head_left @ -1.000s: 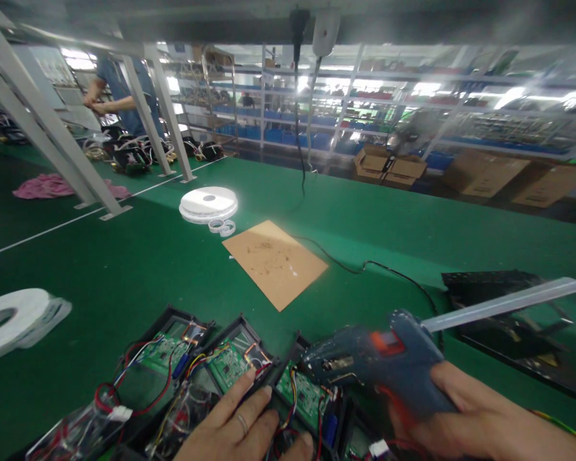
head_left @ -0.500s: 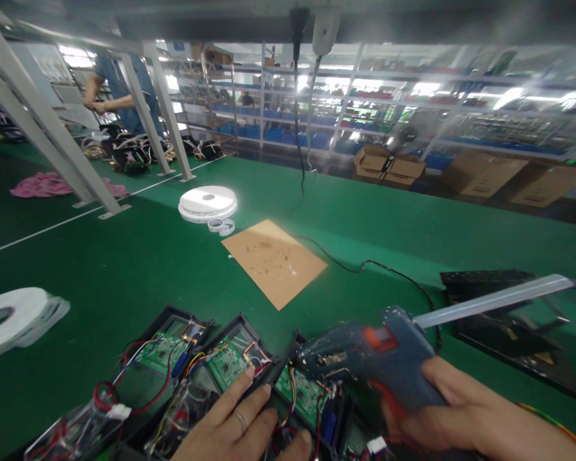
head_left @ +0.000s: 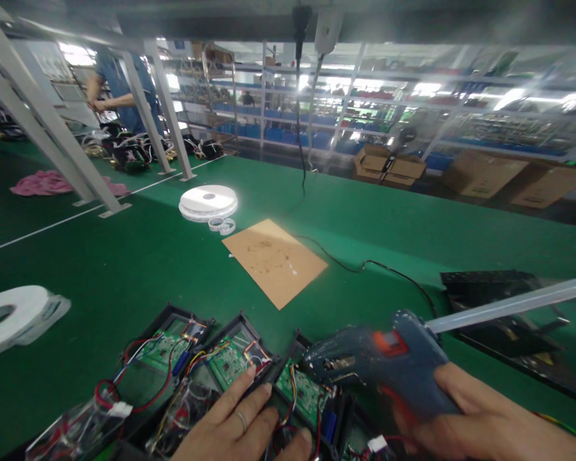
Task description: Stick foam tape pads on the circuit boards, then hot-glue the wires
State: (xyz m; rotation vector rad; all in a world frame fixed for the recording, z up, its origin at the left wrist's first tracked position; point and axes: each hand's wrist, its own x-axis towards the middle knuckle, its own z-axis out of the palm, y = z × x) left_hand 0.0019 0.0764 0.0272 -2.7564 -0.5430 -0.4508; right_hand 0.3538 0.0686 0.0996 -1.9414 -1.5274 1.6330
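Observation:
My right hand (head_left: 454, 410) is wrapped round the handle of a blue hot glue gun (head_left: 388, 358) with a red trigger. A long clear glue stick (head_left: 513, 304) sticks out of its back. The nozzle points left, over the top corner of a black plastic housing with a green circuit board (head_left: 300, 387). My left hand (head_left: 242, 419), a ring on one finger, lies with fingers spread across the middle and right housings. The middle one holds another circuit board (head_left: 228, 365), the left one a third circuit board (head_left: 163, 352). Coloured wires run from the boards.
A stained cardboard sheet (head_left: 276, 262) lies mid-table. White tape rolls (head_left: 208, 202) stand behind it, another tape roll (head_left: 16, 317) at left. Black panels (head_left: 504, 326) and a cable (head_left: 393, 269) are at right. A person (head_left: 125, 89) stands beyond the metal posts.
The glue gun in my right hand has moved a little to the right, its nozzle drawing away from the right housing's corner. My left hand has stayed in place.

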